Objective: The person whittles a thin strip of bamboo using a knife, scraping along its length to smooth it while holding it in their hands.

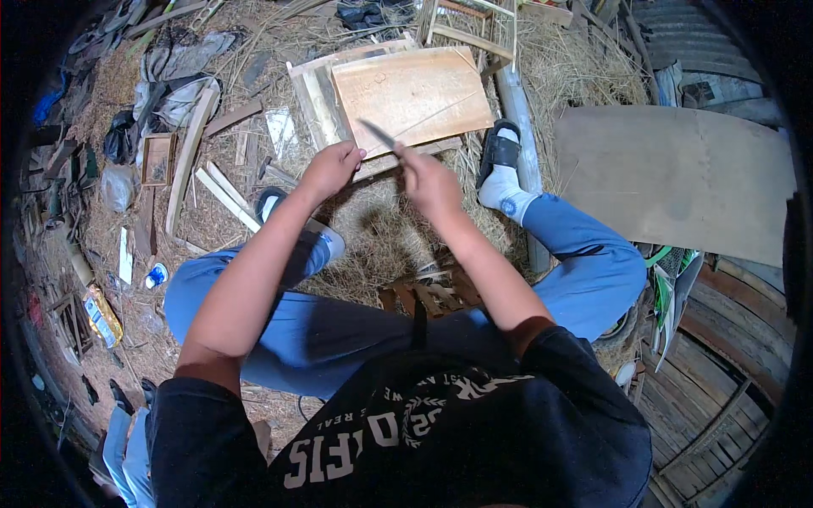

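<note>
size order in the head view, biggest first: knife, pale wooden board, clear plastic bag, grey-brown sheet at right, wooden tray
1. Grey-brown sheet
2. Pale wooden board
3. Wooden tray and clear plastic bag: too alike to rank
4. Knife, by visible area; the right hand hides part of it

Straw (584, 72) over the ground; left side has a wood tray (158, 161), long strip (191, 161) just right of it, clear bag (118, 188) with black bag (120, 137) above, grey cloth (188, 59) farther up, blue-white cup (157, 275) and yellow package (102, 318) lower down. Right side: big brown sheet (669, 182), corrugated sheets (699, 46) above, planks (690, 381) below. Another person's legs (127, 453) at lower left, wood frame (472, 41) at top.
</note>
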The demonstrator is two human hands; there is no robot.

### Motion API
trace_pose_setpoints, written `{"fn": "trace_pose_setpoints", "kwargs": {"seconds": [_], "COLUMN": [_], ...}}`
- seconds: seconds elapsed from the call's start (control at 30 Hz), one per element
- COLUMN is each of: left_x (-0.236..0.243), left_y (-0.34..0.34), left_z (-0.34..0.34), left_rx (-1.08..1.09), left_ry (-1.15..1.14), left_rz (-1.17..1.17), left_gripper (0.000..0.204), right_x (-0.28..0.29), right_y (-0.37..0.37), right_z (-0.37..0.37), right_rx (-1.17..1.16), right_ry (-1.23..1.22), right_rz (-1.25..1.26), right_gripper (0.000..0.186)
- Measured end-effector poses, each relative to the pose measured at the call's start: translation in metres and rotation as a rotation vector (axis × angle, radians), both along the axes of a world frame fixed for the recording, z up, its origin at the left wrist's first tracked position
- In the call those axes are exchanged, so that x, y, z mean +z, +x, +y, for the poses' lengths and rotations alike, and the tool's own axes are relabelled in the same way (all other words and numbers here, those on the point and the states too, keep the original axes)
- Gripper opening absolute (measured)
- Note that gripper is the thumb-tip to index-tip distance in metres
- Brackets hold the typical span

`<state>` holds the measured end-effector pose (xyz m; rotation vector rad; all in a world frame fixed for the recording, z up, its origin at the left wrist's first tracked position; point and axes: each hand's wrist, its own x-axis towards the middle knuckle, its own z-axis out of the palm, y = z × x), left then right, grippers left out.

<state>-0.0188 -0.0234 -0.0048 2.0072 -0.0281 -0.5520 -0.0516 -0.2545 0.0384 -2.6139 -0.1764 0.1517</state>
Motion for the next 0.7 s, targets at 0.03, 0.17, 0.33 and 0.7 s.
{"fn": "trace_pose_setpoints", "kwargs": {"seconds": [0.03, 0.17, 0.33, 0.7], "left_x": [0.001, -0.003, 0.009, 0.02], "left_y": [0.001, 0.003, -0.002, -0.003], "left_z": [-0.001, -0.006, -0.004, -0.007], "left_rx": [-0.015, -0.009, 0.015, 0.005], "left_ry": [0.026, -0.021, 0.07, 0.156], "left_rz": [-0.006, -0.04, -0.09, -0.075], "left_gripper": [0.041, 0.04, 0.039, 0.033], "right_x": [-0.008, -0.018, 0.003, -0.004], "right_y": [0.005, 0.052, 0.037, 0.007], "right_z": [-0.013, -0.112, -0.087, -0.021], "right_rx": [-0.031, -0.389, -0.27, 0.007], "right_ry": [0.041, -0.051, 0.049, 0.01], "right_rz": [-0.045, -0.042, -0.213, -0.023], "right_gripper": [0.031, 0.025, 0.025, 0.026]}}
